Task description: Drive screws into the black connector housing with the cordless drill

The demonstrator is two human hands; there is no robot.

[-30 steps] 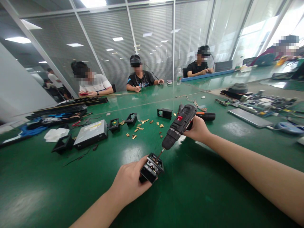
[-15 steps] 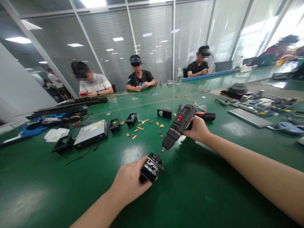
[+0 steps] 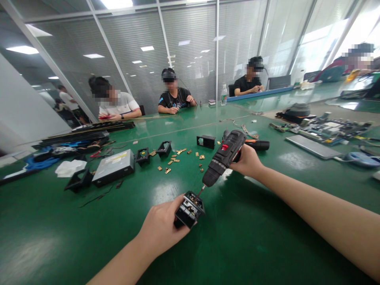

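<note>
My left hand is closed around a black socket housing with brass-coloured metal parts inside, tilted just above the green table. A black cordless drill with a red switch is gripped by my right hand. Its thin bit points down and left, and the tip reaches into the housing; the exact contact point is too small to tell. Beyond the drill lie several small brass plates, loose on the table. Most of the drill's handle is hidden behind its body and my fingers.
Black frames stand beyond the brass pieces, one near the drill. Left is a silver disc drive beside white tissue. On the right are a silver slab and circuit boards. Several people sit across the table.
My hands, the drill and the housing keep almost the same position. Across the table, the middle person has raised one hand away from the other.
</note>
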